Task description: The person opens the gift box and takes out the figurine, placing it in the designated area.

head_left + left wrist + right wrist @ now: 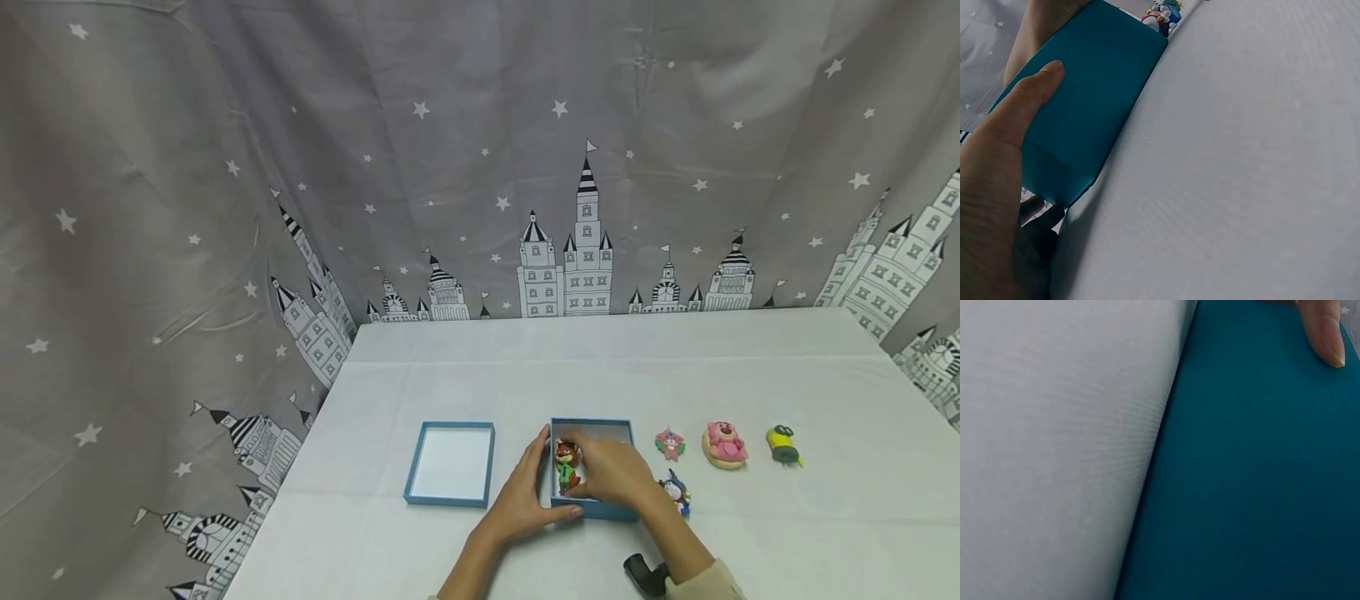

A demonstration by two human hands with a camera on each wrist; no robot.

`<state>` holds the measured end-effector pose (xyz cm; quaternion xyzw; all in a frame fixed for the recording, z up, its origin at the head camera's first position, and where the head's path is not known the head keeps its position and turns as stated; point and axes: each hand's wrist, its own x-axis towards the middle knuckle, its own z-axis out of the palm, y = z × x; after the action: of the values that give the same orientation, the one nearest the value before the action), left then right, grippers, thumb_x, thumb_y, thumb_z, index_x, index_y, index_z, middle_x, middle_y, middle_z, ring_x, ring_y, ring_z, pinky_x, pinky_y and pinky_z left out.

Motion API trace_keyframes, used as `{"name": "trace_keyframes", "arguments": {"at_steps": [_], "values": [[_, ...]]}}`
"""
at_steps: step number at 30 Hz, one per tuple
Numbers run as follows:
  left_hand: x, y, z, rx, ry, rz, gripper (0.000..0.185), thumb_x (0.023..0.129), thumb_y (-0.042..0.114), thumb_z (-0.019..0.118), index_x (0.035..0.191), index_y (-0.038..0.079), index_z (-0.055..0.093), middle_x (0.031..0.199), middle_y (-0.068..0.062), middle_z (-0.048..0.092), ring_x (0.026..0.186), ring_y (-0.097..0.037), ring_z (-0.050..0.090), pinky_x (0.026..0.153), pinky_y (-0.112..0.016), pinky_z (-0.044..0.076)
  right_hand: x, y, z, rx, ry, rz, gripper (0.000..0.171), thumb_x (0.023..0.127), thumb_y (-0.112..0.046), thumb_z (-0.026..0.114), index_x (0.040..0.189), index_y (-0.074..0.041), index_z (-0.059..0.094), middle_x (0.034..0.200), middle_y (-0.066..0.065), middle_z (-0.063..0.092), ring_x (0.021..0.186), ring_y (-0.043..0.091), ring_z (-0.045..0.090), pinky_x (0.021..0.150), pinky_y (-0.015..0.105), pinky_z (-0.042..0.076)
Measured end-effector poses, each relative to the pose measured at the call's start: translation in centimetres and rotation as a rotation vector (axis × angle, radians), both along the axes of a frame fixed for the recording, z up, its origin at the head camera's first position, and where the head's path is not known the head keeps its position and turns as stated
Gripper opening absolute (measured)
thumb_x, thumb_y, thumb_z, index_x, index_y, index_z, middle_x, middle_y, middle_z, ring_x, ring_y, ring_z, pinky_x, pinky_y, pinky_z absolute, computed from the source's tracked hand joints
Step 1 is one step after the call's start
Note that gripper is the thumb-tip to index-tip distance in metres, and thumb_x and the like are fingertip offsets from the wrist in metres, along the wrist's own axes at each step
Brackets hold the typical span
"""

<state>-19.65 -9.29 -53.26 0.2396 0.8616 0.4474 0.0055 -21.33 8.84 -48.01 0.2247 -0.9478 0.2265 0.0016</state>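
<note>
My left hand (517, 504) grips the near left corner of an open blue box (600, 509), its thumb on the front wall and its fingers along the left side. That thumb also shows against the blue wall in both wrist views. Inside the box, my right hand (611, 468) holds a fox figurine (567, 471) with a green top at the left side, fingers at its head and thumb by its feet. The right hand covers much of the box's interior. In the right wrist view the right hand itself is out of sight.
A shallow blue-rimmed tray or lid (452, 463) lies left of the box. To the right are a pink star-shaped figure (670, 444), a pink bear figure (725, 443), a yellow-green figure (783, 445) and a blue-white figure (677, 493). A black device (647, 575) sits by the right wrist.
</note>
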Motion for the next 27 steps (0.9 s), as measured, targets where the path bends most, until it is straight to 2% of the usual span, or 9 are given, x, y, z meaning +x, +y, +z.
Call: {"name": "trace_keyframes", "arguments": {"at_steps": [13, 20, 27], "values": [[0.07, 0.04, 0.26, 0.004, -0.022, -0.008, 0.11, 0.07, 0.05, 0.075, 0.15, 0.02, 0.005, 0.151, -0.002, 0.02, 0.134, -0.025, 0.026, 0.104, -0.051, 0.029, -0.08, -0.17, -0.11, 0.053, 0.026, 0.001, 0.077, 0.055, -0.038, 0.087, 0.12, -0.009, 0.058, 0.082, 0.001, 0.066, 0.061, 0.013, 0.057, 0.053, 0.031, 0.048], [0.09, 0.05, 0.52, 0.001, -0.03, -0.003, 0.11, 0.07, 0.049, 0.076, 0.15, 0.016, 0.007, 0.151, -0.003, 0.02, 0.135, -0.026, 0.025, 0.104, -0.051, 0.029, -0.12, -0.2, -0.02, 0.058, 0.006, -0.007, 0.077, 0.055, -0.039, 0.087, 0.12, -0.009, 0.058, 0.079, -0.001, 0.065, 0.059, 0.011, 0.054, 0.052, 0.029, 0.047], [0.01, 0.07, 0.2, -0.003, -0.035, 0.0, 0.11, 0.07, 0.05, 0.075, 0.15, 0.017, 0.006, 0.151, -0.003, 0.02, 0.135, -0.026, 0.025, 0.104, -0.051, 0.028, -0.14, -0.14, -0.02, 0.058, -0.011, -0.013, 0.077, 0.055, -0.039, 0.087, 0.12, -0.009, 0.058, 0.079, -0.001, 0.064, 0.06, 0.01, 0.054, 0.052, 0.028, 0.046]]}}
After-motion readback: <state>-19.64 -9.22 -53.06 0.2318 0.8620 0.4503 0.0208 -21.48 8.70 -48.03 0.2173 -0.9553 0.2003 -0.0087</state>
